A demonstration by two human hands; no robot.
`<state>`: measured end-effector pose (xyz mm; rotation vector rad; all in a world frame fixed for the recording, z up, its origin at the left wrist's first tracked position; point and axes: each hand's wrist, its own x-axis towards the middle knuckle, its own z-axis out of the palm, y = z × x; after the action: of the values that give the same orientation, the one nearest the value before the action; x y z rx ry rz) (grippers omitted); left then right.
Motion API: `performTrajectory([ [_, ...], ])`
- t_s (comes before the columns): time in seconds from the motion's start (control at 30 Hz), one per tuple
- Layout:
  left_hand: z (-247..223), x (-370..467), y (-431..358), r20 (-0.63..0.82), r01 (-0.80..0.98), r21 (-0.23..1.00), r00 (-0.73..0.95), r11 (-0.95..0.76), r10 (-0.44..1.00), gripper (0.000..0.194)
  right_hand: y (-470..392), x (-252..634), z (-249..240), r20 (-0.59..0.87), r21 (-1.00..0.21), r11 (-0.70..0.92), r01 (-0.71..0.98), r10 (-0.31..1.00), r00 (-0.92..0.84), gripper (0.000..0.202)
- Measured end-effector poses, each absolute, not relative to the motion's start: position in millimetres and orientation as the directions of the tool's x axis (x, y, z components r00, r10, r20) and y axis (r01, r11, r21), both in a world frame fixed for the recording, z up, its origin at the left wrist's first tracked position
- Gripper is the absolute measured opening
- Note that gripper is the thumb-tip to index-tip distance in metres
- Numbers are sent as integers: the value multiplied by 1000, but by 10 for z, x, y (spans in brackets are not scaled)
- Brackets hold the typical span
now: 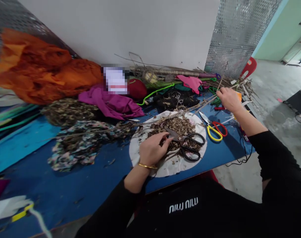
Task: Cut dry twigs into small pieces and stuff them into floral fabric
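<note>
The right hand (228,98) pinches stems (202,103) near the bench's (116,181) right end; they slant across the white disc's (170,170) far side. The left hand (152,148) curls beside the black scissors (180,138), fingers partly closed; whether they grip anything cannot be told. Brown scraps (162,127) already heap on the disc by the near edge; a long-stemmed bundle (239,86) is left at the far right corner.

Dull metal scissor blades (174,135), woody stems (205,101)
</note>
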<state>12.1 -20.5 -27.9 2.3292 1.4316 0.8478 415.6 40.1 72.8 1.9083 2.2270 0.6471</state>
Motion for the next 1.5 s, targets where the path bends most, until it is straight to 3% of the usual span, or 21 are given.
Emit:
performTrajectory([
  [0.13, -295, 103, -202, 361, 695, 527, 338, -489, 869, 36, 875, 4290, 1113, 341, 292, -64, 954, 939, -41, 41],
  [0.23, -321, 99, -211, 376, 664, 541, 358, -517, 854, 33, 1413, 4337, 1281, 405, 238, -101, 966, 914, -4, 46],
  [0.53, -367, 58, -199, 388, 633, 530, 410, -564, 825, 32, 2387, 3986, 1088, 309, 197, -91, 976, 951, 26, 42],
  [0.67, -362, 40, -212, 356, 643, 535, 418, -549, 836, 42, 2106, 4027, 1120, 378, 185, -122, 975, 925, 44, 41],
  [0.73, -346, 46, -228, 330, 667, 537, 397, -516, 856, 46, 1803, 4132, 1188, 318, 199, -139, 970, 945, 70, 34],
  [0.8, -323, 66, -244, 319, 694, 536, 360, -480, 877, 48, 1441, 4252, 1223, 148, 244, -141, 960, 983, 106, 30],
  [0.9, -291, 110, -262, 318, 709, 542, 324, -452, 891, 49, 922, 4403, 1123, -166, 371, -144, 917, 962, 219, 42],
  [0.97, -289, 135, -266, 322, 701, 547, 327, -456, 889, 49, 675, 4479, 970, -256, 432, -163, 887, 921, 294, 50],
  [1.13, -367, 148, -237, 384, 696, 507, 345, -508, 856, 48, 464, 4641, 705, -240, 459, -203, 865, 909, 340, 34],
  [1.5, -453, 128, -195, 433, 698, 476, 343, -535, 833, 35, 551, 4913, 778, -46, 361, -269, 893, 951, 306, 31],
])
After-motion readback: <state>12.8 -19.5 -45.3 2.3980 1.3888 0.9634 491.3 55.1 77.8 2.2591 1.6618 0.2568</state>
